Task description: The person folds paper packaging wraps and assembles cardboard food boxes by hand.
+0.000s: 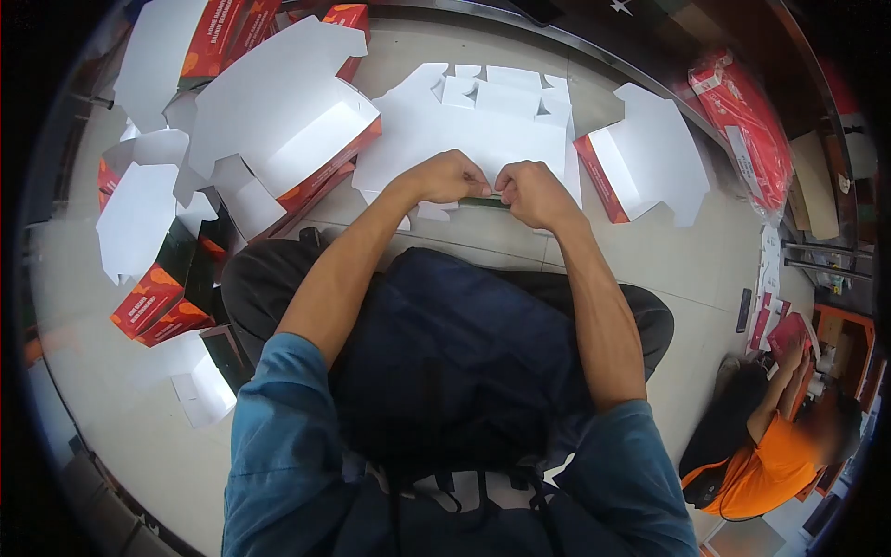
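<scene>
A white cardboard sheet (464, 130) with cut tabs and slots lies on the floor in front of me. At its near edge, my left hand (452, 178) pinches the cardboard edge, where a dark green strip shows. Close beside it on the right, my right hand (535, 193) is closed on the same edge with curled fingers. The two hands are a small gap apart. Small white flaps stick out below the edge near my left hand.
Folded red and white boxes (325, 139) crowd the left side. Another open box (636, 162) stands right of the sheet. A plastic-wrapped red bundle (742, 130) lies at the upper right. A person in orange (775, 464) sits at the lower right, holding a red item.
</scene>
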`<state>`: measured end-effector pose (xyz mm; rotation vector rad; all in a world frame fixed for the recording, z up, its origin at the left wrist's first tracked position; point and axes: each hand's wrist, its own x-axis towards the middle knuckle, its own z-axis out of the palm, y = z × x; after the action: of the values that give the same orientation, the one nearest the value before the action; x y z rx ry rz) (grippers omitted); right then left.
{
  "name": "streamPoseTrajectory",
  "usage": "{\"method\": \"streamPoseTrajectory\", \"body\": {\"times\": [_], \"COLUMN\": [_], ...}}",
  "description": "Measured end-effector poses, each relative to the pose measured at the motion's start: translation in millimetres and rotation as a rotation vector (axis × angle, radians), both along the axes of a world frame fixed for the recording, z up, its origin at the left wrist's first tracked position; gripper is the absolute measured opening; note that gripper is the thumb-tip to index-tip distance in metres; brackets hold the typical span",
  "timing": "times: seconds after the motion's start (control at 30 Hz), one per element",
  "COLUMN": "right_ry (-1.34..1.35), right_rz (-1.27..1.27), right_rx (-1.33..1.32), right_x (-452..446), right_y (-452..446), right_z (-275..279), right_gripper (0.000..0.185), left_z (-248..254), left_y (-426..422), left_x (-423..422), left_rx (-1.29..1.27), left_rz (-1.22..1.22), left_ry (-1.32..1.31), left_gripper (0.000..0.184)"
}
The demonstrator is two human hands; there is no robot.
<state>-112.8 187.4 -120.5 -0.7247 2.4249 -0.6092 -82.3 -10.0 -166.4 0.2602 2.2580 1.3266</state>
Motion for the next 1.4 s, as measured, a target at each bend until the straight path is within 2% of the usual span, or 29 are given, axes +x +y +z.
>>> {"method": "streamPoseTrajectory", "body": {"times": [0.1,0.2,0.3,0.37,0.4,0.43,0.47,0.5,0.6,0.63,0.73,0.77,0.87,0.9,1.0,1.23,1.4], "right_ry": [-0.161,-0.104,0.081,0.295,0.290,0.439,0.316,0.326,0.329,0.325,0.192,0.204,0.386,0.400,0.401,0.220,0.280], "right_rz": [-0.082,-0.090,-0.236,-0.340,-0.456,-0.447,-0.640,-0.643,-0.555,-0.508,-0.285,-0.226,-0.165,-0.180,-0.137,-0.056,0.054], "right_rx": [-0.043,-0.106,-0.232,-0.304,-0.444,-0.550,-0.606,-0.682,-0.925,-1.007,-1.090,-1.044,-0.773,-0.688,-0.603,-0.528,-0.299], "right_x": [-4,-11,-23,-33,-31,-44,-40,-38,-27,-22,-18,-23,-13,-6,-1,-6,-2], "right_y": [6,13,32,56,62,83,87,89,68,58,44,45,34,28,23,32,30], "right_z": [-2,-1,20,46,67,63,81,87,96,96,91,82,74,80,79,76,85], "right_gripper": [0.026,0.028,0.031,0.036,0.038,0.040,0.041,0.043,0.040,0.039,0.029,0.020,0.017,0.016,0.018,0.018,0.020], "left_z": [-3,-7,-2,15,27,45,64,77,91,101,96,96,79,78,78,77,86], "left_y": [-2,2,10,9,8,5,3,4,5,10,21,24,26,27,27,25,23], "left_x": [0,0,3,-3,-7,-9,-10,-10,-4,3,9,11,9,8,11,14,19], "left_rx": [0.034,-0.071,-0.305,-0.085,0.028,0.142,0.257,0.409,0.528,0.554,0.490,0.444,0.524,0.473,0.483,0.535,0.462], "left_rz": [-0.012,-0.069,-0.068,0.165,0.279,0.399,0.518,0.621,0.582,0.561,0.477,0.468,0.394,0.395,0.469,0.351,0.330], "left_ry": [-0.142,0.193,0.400,0.551,0.624,0.587,0.547,0.576,0.566,0.484,0.451,0.399,0.165,0.150,0.092,0.024,-0.016], "left_gripper": [0.018,0.018,0.019,0.022,0.023,0.022,0.022,0.022,0.023,0.023,0.022,0.023,0.025,0.026,0.025,0.024,0.023]}}
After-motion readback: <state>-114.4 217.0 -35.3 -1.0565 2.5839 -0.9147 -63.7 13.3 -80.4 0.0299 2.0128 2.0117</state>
